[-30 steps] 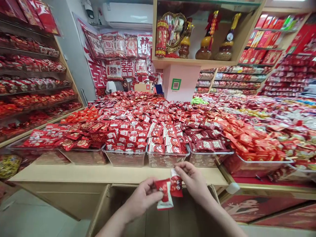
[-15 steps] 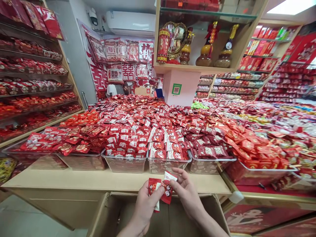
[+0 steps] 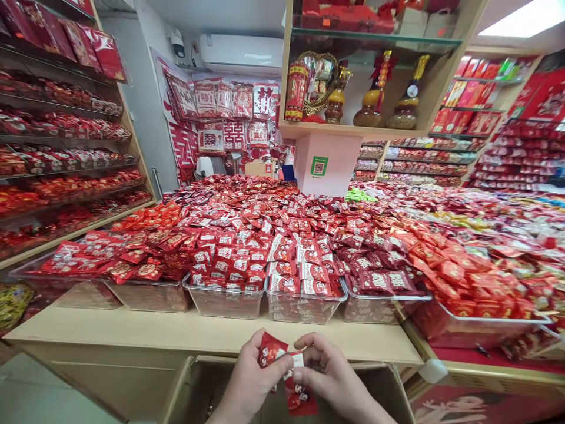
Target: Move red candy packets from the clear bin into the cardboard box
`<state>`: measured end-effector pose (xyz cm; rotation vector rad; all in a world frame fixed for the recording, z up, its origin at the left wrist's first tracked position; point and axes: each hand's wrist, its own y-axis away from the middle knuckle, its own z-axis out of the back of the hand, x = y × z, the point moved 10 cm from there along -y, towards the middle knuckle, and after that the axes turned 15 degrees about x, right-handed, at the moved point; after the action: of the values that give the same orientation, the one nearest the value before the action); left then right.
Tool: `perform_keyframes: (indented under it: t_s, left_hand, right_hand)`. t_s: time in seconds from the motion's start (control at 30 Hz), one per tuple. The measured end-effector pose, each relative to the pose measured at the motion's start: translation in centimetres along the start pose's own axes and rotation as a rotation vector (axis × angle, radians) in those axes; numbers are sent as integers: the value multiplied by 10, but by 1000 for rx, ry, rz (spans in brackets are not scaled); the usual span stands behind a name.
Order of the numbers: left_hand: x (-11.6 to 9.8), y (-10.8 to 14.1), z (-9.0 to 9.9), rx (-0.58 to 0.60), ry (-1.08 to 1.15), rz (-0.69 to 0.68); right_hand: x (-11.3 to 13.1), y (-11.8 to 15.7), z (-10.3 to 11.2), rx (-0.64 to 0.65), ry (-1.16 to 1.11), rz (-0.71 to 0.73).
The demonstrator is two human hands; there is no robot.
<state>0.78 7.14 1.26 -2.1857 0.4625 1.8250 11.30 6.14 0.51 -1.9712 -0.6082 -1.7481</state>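
Observation:
My left hand [image 3: 253, 377] pinches a red packet [image 3: 270, 350] between thumb and fingers, above an open cardboard box [image 3: 189, 391]. Close beside it, my right hand [image 3: 324, 374] has its thumb and fingers on a second red and white packet [image 3: 300, 393], which hangs down between the two hands. The tip of my left thumb reaches the upper part of that second packet. Beyond my hands, clear plastic bins [image 3: 304, 306] heaped with similar red packets line the pale counter [image 3: 145, 330].
Shelves of red packets [image 3: 66, 156] rise at the left. Above the counter hangs a wooden cabinet [image 3: 353, 129] holding bottles. An orange-red packet bin [image 3: 481, 330] stands at the right, and a pillar bears a QR sign [image 3: 319, 167].
Both hands have moved slightly lower in view. The left packet has tilted, and the right packet now hangs lower. The camera view has shifted a little.

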Motion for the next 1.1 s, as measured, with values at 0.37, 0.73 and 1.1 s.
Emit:
perform_keyframes:
  t_s: [0.37, 0.73, 1.1]
  left_hand:
    - [-1, 3, 14, -297, 69, -167]
    - [-2, 11, 39, -472, 138, -216]
    - [-10, 5, 37, -333, 115, -164]
  right_hand:
    - [3, -2, 14, -183, -81, 43]
    - [2, -1, 3, -159, -141, 81]
    - [7, 4, 19, -215, 92, 34]
